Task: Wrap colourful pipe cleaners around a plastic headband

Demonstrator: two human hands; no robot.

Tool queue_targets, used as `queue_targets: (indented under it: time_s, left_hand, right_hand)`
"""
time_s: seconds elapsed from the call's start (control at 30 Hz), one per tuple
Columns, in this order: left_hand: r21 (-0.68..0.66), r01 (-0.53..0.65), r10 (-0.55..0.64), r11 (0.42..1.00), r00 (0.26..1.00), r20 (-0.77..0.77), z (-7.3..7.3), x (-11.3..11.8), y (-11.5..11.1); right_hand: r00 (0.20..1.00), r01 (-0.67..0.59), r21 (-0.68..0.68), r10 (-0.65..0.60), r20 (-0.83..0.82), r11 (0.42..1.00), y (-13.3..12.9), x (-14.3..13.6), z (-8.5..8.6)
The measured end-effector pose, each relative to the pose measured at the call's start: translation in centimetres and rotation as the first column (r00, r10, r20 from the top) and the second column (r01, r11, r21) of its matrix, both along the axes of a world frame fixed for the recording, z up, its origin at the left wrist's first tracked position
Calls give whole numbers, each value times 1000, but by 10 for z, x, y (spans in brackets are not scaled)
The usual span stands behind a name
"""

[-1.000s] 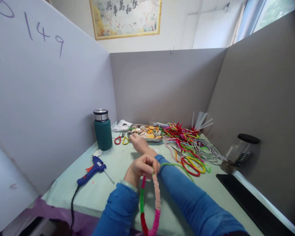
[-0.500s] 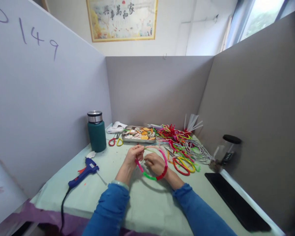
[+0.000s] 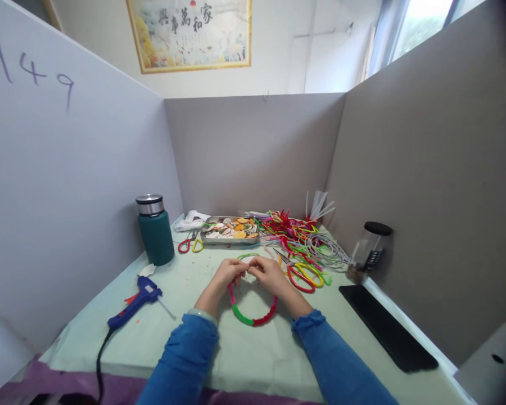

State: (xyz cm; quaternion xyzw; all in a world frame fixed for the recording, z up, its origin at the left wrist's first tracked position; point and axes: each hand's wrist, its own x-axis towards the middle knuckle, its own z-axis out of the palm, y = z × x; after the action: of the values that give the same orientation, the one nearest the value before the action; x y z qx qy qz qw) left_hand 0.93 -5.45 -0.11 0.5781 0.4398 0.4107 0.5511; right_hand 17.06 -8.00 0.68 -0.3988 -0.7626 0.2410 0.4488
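Observation:
A ring wrapped in pink, green and red fuzzy sections hangs low between my hands, over the pale green table. My left hand is closed on its upper left part. The fingers of my right hand are pinched against the left fingertips at the top of the ring; what lies between them is hidden. A thin light-green strand arcs just beyond the fingertips. Right of my right hand lie large scissors with red and yellow handles.
Behind the hands stands a metal tray of wooden slices, with small scissors beside it. Colourful fuzzy stems pile up at the back right. A blue glue gun and a green flask are left; a jar and black slab right.
My right hand has moved up from inside the ring to meet the left fingertips. The ring's lower edge has swung down and toward me. The whole view has shifted slightly.

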Motion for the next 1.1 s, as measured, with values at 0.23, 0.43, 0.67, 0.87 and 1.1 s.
queue_targets:
  time_s: [0.23,0.43,0.67,0.87,1.1]
  left_hand:
    - [-146,136,-105,980,974,202,7,-4,-3]
    - [-293,272,-166,917,926,338,10,-9,-3]
    - [-280,387,-242,878,866,439,16,-10,-7]
    - [-158,357,-268,921,872,411,12,-3,-7]
    - [-5,162,-150,987,928,340,3,8,-5]
  right_hand:
    - [999,-23,161,19,27,987,-6,2,1]
    - [992,-101,158,111,-53,982,-6,3,0]
    - [972,-99,60,109,-208,993,-9,1,2]
    - [948,-64,10,64,-311,998,-8,0,0]
    - [927,-8,-31,-4,-375,999,-7,-1,2]
